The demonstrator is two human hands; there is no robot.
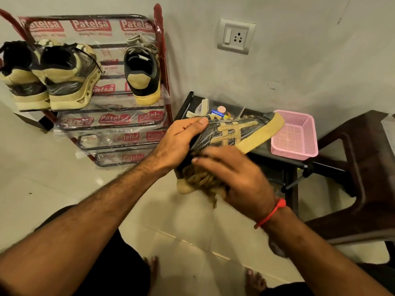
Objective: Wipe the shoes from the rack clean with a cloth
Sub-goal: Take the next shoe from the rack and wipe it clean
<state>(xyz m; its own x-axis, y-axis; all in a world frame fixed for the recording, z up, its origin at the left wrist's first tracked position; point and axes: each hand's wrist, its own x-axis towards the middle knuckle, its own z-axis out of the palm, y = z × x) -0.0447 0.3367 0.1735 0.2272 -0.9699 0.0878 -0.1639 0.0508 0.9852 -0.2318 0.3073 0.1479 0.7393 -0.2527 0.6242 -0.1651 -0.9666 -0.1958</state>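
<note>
Hands at frame centre, both busy with one shoe. Left hand grips the dark sneaker around its heel end and collar, thumb laid flat along the top edge by the laces, toe pointing toward the right of frame. Right hand, blurred, fingers curled over a brownish cloth, presses it against the shoe's rear side near the sole.

Handling, as judged: sneaker looks light, one hand carries it fine; upper is soft and would dent under pressure, tan rubber sole is the stiff part, so collar or sole edge is the better hold. Leather-like surface may be a bit slick. Cloth is limp and bunches; needs a full-palm grip.

Upper left: red metal rack with plastic wrap, holding a chunky pair and the matching single sneaker. Right of centre: pink basket on a dark table. Wall socket above.
</note>
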